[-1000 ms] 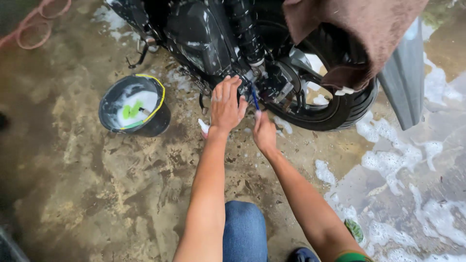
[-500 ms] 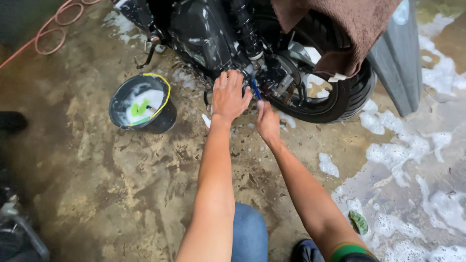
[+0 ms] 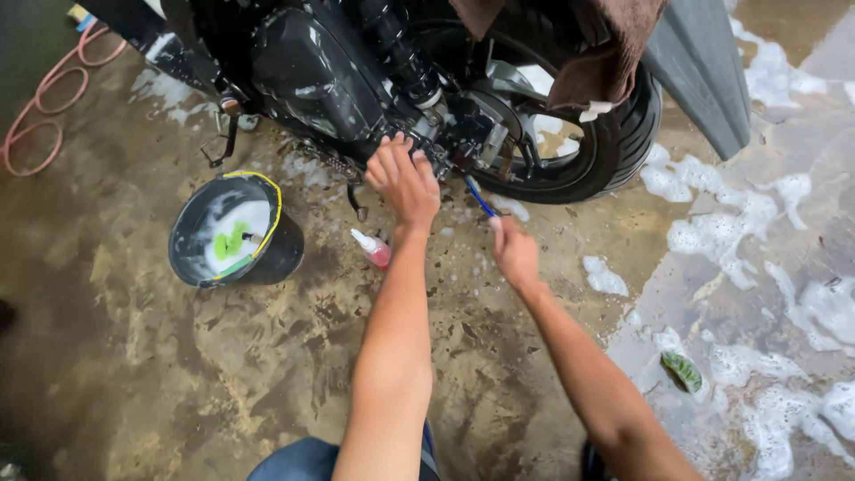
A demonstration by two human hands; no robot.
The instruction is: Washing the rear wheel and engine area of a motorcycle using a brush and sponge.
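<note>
Black, wet motorcycle [image 3: 312,71] metal is under the spread fingers of the left hand [image 3: 403,183]. The right hand [image 3: 515,251] is closed around a thin blue brush [image 3: 479,198] that points to the rear wheel [image 3: 614,147].

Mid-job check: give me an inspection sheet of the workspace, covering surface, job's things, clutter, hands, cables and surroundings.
Surface: concrete floor, wet and stained, with soap foam on its right side.
Job's things: black motorcycle, soapy around the rear wheel; thin blue-handled brush.
Clutter: black bucket of suds with a green item inside; small bottle lying on the floor; green scrap in the foam.
Hands: left hand rests on the engine parts; right hand holds the brush.
Cables: reddish hose coiled at upper left.
Surroundings: brown cloth draped over the wheel; grey panel to its right.
</note>
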